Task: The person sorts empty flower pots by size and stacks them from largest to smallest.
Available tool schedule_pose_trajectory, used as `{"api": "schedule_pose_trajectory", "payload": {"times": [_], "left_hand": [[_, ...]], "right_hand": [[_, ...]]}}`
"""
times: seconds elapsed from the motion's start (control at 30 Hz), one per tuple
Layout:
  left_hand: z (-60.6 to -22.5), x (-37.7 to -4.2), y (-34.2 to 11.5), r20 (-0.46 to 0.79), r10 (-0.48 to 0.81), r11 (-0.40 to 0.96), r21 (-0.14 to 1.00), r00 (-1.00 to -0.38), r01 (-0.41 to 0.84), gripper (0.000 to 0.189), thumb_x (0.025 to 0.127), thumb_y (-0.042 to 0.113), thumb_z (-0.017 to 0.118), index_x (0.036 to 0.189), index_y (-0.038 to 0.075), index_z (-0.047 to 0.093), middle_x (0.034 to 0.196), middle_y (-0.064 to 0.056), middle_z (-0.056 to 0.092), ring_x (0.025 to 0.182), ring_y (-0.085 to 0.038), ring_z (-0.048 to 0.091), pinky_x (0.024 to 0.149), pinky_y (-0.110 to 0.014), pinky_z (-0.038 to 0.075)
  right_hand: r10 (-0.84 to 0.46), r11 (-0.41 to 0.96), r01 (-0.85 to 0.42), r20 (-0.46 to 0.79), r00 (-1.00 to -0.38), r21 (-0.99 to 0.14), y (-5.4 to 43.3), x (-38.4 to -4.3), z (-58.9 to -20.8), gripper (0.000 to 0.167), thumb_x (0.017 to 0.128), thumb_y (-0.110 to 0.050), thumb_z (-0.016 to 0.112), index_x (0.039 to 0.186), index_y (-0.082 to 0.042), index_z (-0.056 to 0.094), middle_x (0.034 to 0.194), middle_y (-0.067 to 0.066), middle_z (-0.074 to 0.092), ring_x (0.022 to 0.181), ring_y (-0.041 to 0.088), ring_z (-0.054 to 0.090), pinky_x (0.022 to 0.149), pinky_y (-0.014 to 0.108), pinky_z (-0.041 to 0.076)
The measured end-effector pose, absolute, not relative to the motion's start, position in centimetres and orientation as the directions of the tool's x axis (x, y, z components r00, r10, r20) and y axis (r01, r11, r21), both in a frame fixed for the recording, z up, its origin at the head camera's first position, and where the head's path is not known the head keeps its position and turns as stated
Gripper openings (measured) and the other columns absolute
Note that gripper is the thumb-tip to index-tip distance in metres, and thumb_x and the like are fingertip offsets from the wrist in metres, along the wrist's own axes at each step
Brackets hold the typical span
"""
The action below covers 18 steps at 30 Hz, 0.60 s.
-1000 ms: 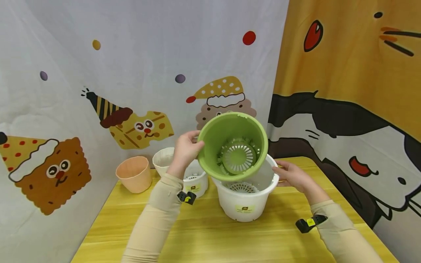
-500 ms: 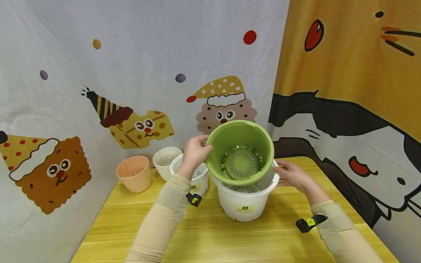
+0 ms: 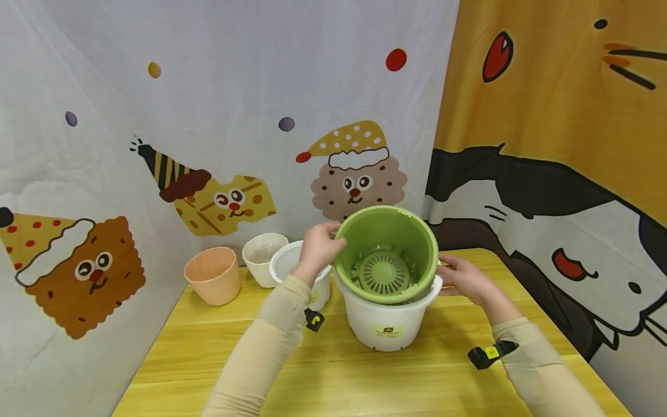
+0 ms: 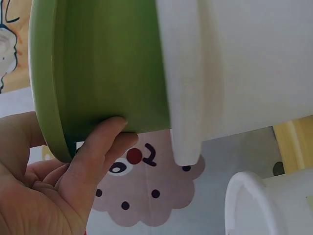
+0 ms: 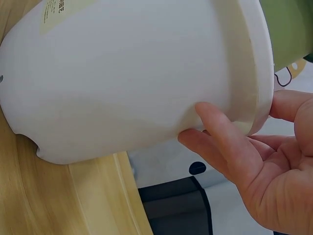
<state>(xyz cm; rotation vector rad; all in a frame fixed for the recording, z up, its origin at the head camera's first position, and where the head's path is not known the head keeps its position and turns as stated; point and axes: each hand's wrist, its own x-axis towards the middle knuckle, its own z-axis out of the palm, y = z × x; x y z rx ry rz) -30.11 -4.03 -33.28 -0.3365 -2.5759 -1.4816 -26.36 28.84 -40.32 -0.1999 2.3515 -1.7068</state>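
A green plastic flower pot with a slotted bottom sits partly inside a larger white flower pot, its rim still above the white one. My left hand grips the green rim at its left side; in the left wrist view the fingers lie along the outer green wall. The white pot stands upright on the table and bears a yellow label. At its right side my right hand holds the rim, and the right wrist view shows fingers against the outer wall with the thumb at the rim.
To the left stand a peach pot, a cream pot and a smaller white pot, partly hidden by the left hand. All rest on a wood-grain table. A printed cloth hangs behind.
My left hand has moved down and to the right with the green pot, lowering it into the white pot. My right hand and the white pot have stayed in place.
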Motion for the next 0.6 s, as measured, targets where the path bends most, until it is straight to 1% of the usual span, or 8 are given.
{"api": "schedule_pose_trajectory", "payload": {"times": [0.2,0.3,0.47,0.53,0.6], "left_hand": [[-33.9,-30.3,-3.7,0.255,0.132,0.543,0.790,-0.958,0.286,0.037,0.080,0.003,0.065,0.117,0.001,0.071,0.096,-0.015,0.072,0.065,-0.017,0.067,0.052,-0.026,0.056],[-34.1,-30.4,-3.5,0.247,0.133,0.560,0.780,-0.960,0.279,0.036,0.080,0.004,0.066,0.115,0.000,0.071,0.097,-0.014,0.072,0.067,-0.017,0.066,0.054,-0.025,0.056],[-34.4,-30.7,-3.2,0.214,0.132,0.585,0.771,-0.968,0.250,0.035,0.081,0.003,0.066,0.115,-0.001,0.071,0.101,-0.015,0.072,0.068,-0.019,0.067,0.053,-0.026,0.056],[-34.5,-30.8,-3.0,0.210,0.134,0.603,0.759,-0.969,0.247,0.034,0.081,0.004,0.066,0.114,0.000,0.072,0.102,-0.015,0.072,0.071,-0.020,0.067,0.054,-0.026,0.056],[-34.5,-30.9,-2.8,0.212,0.138,0.625,0.739,-0.967,0.252,0.034,0.081,0.004,0.067,0.114,0.000,0.072,0.103,-0.014,0.072,0.075,-0.021,0.068,0.059,-0.026,0.057]], "right_hand": [[-0.247,0.309,0.024,-0.104,-0.963,-0.951,28.8,-26.3,-40.3,0.068,0.106,-0.028,0.047,0.153,0.009,0.016,0.137,0.035,0.045,0.103,0.027,0.066,0.085,0.040,0.057],[-0.245,0.309,0.027,-0.107,-0.964,-0.951,28.8,-26.3,-40.3,0.068,0.106,-0.028,0.047,0.153,0.009,0.015,0.138,0.036,0.044,0.103,0.027,0.066,0.085,0.040,0.057],[-0.244,0.314,0.027,-0.108,-0.964,-0.949,28.7,-26.3,-40.3,0.069,0.106,-0.029,0.048,0.153,0.009,0.016,0.138,0.035,0.044,0.102,0.026,0.066,0.084,0.040,0.057],[-0.246,0.315,0.024,-0.106,-0.964,-0.949,28.7,-26.3,-40.3,0.069,0.106,-0.029,0.047,0.153,0.009,0.016,0.138,0.035,0.044,0.102,0.026,0.066,0.084,0.040,0.057],[-0.246,0.315,0.021,-0.103,-0.964,-0.949,28.7,-26.3,-40.3,0.068,0.106,-0.029,0.047,0.153,0.009,0.016,0.138,0.036,0.044,0.102,0.027,0.066,0.084,0.040,0.057]]}}
